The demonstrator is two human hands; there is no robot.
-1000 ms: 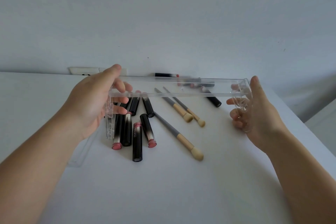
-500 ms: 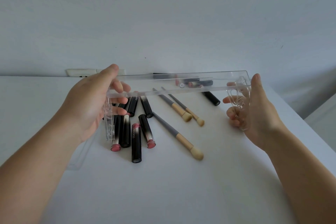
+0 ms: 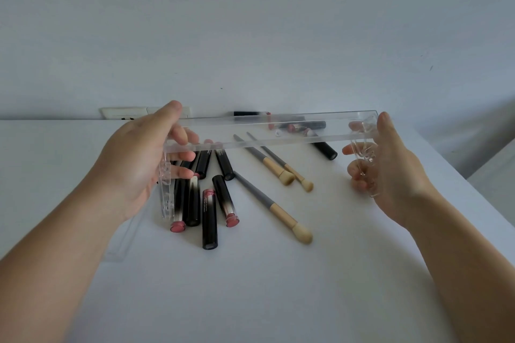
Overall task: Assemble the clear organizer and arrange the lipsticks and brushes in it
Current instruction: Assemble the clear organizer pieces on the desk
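Raised slightly since the earlier frames, the clear organizer tray point(image 3: 278, 131) now hangs higher above the white surface point(image 3: 250, 287), spanning the gap between both hands. Left hand point(image 3: 139, 161): thumb on the tray's upper edge, fingers curled under its left end, where a clear side panel point(image 3: 166, 189) hangs downward. Right hand point(image 3: 390, 164): thumb on the top right corner, fingers curled round a second clear end piece point(image 3: 363, 153) at that end. Whether either end piece is fully seated cannot be told through the transparent plastic. Below and between the hands lie the lipsticks point(image 3: 209, 217), most clustered just under the left hand, several more beyond the tray toward the right hand point(image 3: 306, 127). Three brushes point(image 3: 273, 203) lie angled beneath the tray's middle. A further clear panel point(image 3: 122, 239) lies flat under the left forearm. Judgement: assembly is in progress; nothing has yet been loaded. A wall outlet point(image 3: 125, 113) sits beyond the left hand.
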